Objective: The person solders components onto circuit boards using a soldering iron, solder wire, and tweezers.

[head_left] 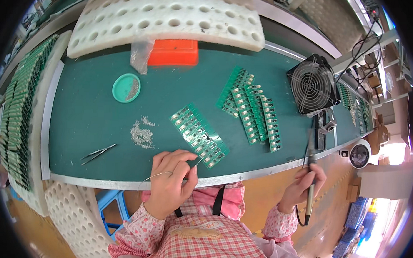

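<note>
My left hand point(173, 179) is closed on a thin strand of solder wire point(154, 176), whose tip pokes out toward the near end of a green circuit board panel point(198, 134). That panel lies slanted on the green work mat, with rows of small parts on it. Off to the right, my right hand point(303, 188) grips a soldering iron point(310, 200) by its handle, its tip end pointing up and away near the bench edge, apart from the panel. Several similar board panels point(249, 110) lie overlapping beyond, to the right of the first.
A black fan point(311, 86) stands right, beside an iron stand point(325, 128). Tweezers point(98, 153), a pile of tiny parts point(142, 135) and a round green dish point(116, 89) lie left. An orange box point(176, 55) sits before white perforated foam point(166, 15). Boards point(26, 112) fill the left rack.
</note>
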Action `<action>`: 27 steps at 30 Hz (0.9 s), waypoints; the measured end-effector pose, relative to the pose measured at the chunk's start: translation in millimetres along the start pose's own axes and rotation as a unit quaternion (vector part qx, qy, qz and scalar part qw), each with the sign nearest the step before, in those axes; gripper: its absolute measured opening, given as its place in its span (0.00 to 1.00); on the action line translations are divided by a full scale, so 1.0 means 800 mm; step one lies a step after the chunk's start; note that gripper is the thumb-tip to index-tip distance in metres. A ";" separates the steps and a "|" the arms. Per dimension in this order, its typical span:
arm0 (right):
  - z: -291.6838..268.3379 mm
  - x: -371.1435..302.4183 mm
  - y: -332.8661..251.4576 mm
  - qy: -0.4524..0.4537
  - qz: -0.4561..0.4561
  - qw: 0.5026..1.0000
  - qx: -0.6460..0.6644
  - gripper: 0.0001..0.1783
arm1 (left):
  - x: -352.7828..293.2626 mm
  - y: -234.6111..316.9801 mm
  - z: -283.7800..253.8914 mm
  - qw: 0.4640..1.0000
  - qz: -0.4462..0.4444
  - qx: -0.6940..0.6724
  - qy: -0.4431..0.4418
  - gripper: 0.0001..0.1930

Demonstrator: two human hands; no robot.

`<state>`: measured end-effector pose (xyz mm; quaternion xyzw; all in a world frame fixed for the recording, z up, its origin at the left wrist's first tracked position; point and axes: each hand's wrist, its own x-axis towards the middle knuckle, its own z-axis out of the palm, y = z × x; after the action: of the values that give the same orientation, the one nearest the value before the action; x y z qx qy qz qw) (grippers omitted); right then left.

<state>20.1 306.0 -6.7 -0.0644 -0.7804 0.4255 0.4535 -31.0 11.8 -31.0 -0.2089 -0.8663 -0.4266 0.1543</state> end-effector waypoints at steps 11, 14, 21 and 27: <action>0.085 -0.011 -0.061 -0.358 -0.167 0.914 0.091 0.09 | -0.005 -0.004 0.004 1.000 0.002 0.016 0.007 0.09; 0.094 -0.009 -0.067 -0.387 -0.211 0.894 0.077 0.11 | -0.005 -0.004 0.004 0.999 0.013 0.045 -0.006 0.06; 0.102 -0.009 -0.070 -0.403 -0.233 0.883 0.065 0.12 | -0.005 -0.005 0.008 0.999 0.010 0.046 -0.001 0.07; 0.105 -0.010 -0.071 -0.403 -0.246 0.880 0.053 0.12 | -0.004 -0.004 0.011 0.999 0.003 0.040 0.001 0.09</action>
<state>-23.3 215.7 9.9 0.3308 -0.8625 0.3306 0.1930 -30.5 16.4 -40.2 -0.2053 -0.8819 -0.3912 0.1644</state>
